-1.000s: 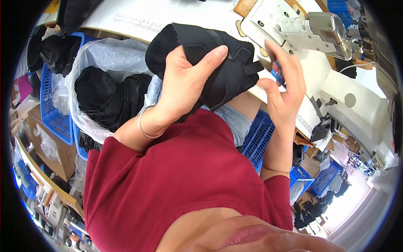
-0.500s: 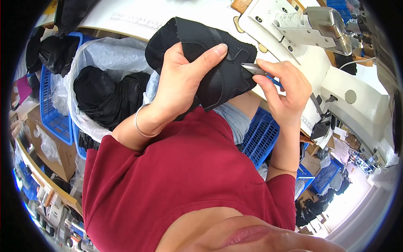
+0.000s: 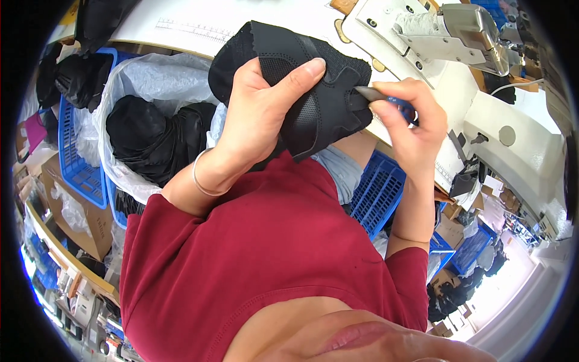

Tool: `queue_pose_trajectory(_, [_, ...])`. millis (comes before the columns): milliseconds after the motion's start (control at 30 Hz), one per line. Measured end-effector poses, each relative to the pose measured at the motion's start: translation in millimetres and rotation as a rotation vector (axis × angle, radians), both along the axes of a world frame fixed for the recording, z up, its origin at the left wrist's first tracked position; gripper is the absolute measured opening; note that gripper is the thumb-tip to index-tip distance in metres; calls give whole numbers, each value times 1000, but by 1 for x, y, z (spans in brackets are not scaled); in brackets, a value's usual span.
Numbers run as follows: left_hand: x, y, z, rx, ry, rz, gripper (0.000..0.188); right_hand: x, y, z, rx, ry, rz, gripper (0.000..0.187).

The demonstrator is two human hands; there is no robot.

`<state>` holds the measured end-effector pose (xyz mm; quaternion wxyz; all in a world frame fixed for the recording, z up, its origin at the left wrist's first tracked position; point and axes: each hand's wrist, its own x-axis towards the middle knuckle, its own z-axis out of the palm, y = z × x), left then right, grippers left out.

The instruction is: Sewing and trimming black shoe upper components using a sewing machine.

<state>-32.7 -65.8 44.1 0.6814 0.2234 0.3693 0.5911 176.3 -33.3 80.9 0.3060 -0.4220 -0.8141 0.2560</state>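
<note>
A black shoe upper [image 3: 335, 108] of smooth and mesh fabric is held up in front of me, over the table's near edge. My left hand [image 3: 265, 105] grips it from the left, thumb pressed on top and the other fingers hidden behind. On its right side, my right hand [image 3: 416, 117] holds small thread snips [image 3: 373, 93] with a blue handle between thumb and fingers. The blades lie together, their tip at a stitched notch in the upper. Whether a thread is between them is too small to tell.
A white sewing machine [image 3: 512, 130] stands on the table [image 3: 181, 15] at right. To the left, a plastic-lined bin [image 3: 160, 75] holds black fabric pieces [image 3: 139, 133]. Beside it is a blue basket [image 3: 84, 157]; another blue crate [image 3: 377, 190] sits beneath the table edge.
The snips have turned and shifted slightly right and up; their blades, slightly apart before, are now together. The left hand and the shoe upper have barely moved.
</note>
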Motion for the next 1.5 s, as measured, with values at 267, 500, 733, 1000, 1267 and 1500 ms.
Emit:
queue_pose_trajectory(267, [1,0,1,25,72,15,17,-7,-9,10,7,16,-98,24])
queue_pose_trajectory(500, [2,0,-2,-12,36,2,18,-2,-3,6,92,-79,-75,21])
queue_pose_trajectory(733, [1,0,-2,17,79,26,18,1,6,14,146,-141,-49,22])
queue_pose_trajectory(1000, [0,0,-1,22,109,13,18,3,10,18,42,-94,-6,23])
queue_pose_trajectory(1267, [-1,0,0,34,136,-14,17,1,11,19,91,-135,71,23])
queue_pose_trajectory(1500, [-4,1,-1,45,176,-92,16,5,17,14,186,-211,182,22])
